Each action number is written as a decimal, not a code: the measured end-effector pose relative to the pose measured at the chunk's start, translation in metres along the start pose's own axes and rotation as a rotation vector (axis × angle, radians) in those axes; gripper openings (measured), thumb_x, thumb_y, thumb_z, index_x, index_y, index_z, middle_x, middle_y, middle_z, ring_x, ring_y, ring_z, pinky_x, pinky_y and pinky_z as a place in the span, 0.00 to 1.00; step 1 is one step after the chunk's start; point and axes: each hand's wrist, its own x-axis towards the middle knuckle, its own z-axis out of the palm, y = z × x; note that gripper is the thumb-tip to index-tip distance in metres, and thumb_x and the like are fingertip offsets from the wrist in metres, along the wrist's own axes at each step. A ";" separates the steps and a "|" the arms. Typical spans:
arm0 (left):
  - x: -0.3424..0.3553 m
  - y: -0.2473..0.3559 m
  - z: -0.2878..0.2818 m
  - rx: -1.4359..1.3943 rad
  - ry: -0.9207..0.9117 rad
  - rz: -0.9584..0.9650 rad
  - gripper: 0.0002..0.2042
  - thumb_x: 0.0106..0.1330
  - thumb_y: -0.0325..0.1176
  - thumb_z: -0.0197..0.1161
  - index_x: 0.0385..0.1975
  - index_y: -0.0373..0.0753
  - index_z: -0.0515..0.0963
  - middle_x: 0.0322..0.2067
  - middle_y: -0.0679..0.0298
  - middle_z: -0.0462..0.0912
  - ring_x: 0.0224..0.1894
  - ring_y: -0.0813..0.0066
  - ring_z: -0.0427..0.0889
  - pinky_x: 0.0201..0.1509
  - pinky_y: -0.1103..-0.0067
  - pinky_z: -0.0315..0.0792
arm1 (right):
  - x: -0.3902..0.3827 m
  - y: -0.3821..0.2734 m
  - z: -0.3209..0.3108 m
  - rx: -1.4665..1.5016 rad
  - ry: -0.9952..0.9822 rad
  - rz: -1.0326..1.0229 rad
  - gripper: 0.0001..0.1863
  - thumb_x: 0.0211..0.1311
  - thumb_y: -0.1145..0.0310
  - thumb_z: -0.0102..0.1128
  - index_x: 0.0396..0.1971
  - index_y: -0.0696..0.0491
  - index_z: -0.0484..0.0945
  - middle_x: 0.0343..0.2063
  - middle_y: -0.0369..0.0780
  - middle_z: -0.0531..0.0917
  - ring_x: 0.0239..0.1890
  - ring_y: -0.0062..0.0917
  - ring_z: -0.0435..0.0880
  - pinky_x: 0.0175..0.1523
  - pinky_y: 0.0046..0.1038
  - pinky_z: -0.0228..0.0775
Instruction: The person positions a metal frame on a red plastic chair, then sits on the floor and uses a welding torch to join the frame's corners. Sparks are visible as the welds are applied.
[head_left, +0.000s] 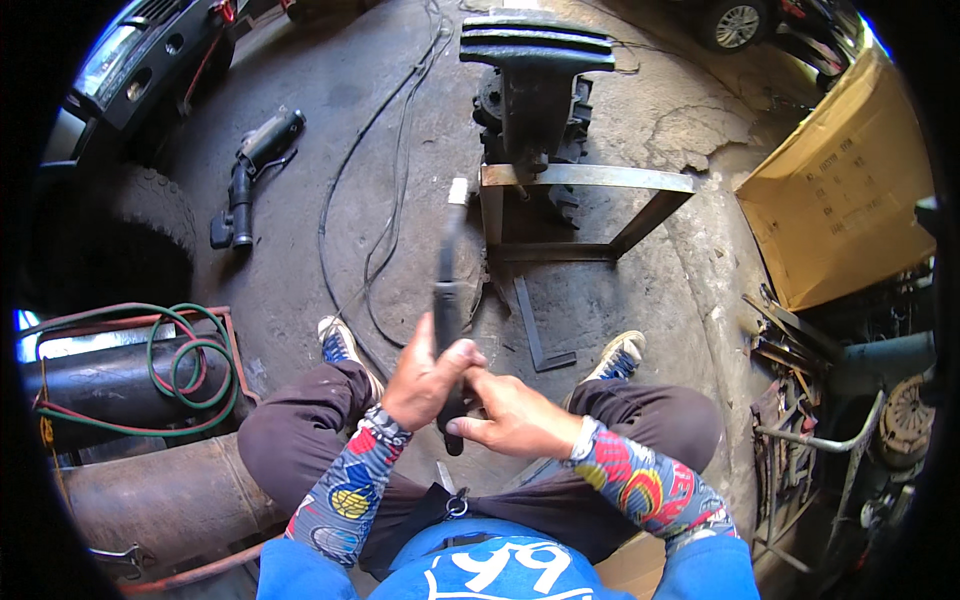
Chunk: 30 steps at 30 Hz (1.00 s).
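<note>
My left hand (420, 385) and my right hand (510, 418) both grip a long black torch-like tool (448, 300), held upright in the picture between my knees, its pale tip (459, 190) at the far end. The right hand's fingers wrap round the lower part, just below the left. Beyond the tool stands a heavy black bench vise (535, 85) with a metal frame (650, 180) beside it. An L-shaped steel square (530, 335) lies on the concrete floor.
Cables (355, 160) cross the floor (290, 250). A black power tool (260, 150) lies to the left. Vehicles (735, 20) stand behind. Coiled hoses (190, 365) rest over cylinders (140, 480) at left. A cardboard sheet (830, 190) and metal scrap (780, 420) line the right.
</note>
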 end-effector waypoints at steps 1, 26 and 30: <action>-0.009 0.006 -0.008 -0.081 0.017 0.035 0.22 0.77 0.39 0.59 0.63 0.36 0.62 0.36 0.61 0.82 0.35 0.72 0.86 0.42 0.75 0.81 | -0.001 -0.005 -0.012 -0.150 -0.108 -0.033 0.26 0.63 0.53 0.69 0.49 0.60 0.79 0.35 0.56 0.86 0.40 0.51 0.87 0.47 0.43 0.80; 0.039 0.090 -0.037 0.059 -0.128 -0.257 0.18 0.78 0.47 0.51 0.47 0.35 0.71 0.30 0.62 0.78 0.24 0.77 0.81 0.21 0.82 0.78 | 0.065 -0.039 -0.029 0.592 0.405 -0.004 0.42 0.76 0.73 0.52 0.79 0.59 0.36 0.32 0.43 0.87 0.32 0.21 0.84 0.42 0.27 0.78; 0.041 0.084 -0.040 0.065 -0.139 -0.262 0.19 0.78 0.48 0.50 0.46 0.35 0.71 0.29 0.62 0.78 0.22 0.77 0.80 0.20 0.82 0.77 | 0.070 -0.033 -0.024 0.618 0.416 -0.008 0.42 0.76 0.75 0.53 0.79 0.59 0.37 0.34 0.43 0.87 0.32 0.18 0.83 0.41 0.25 0.78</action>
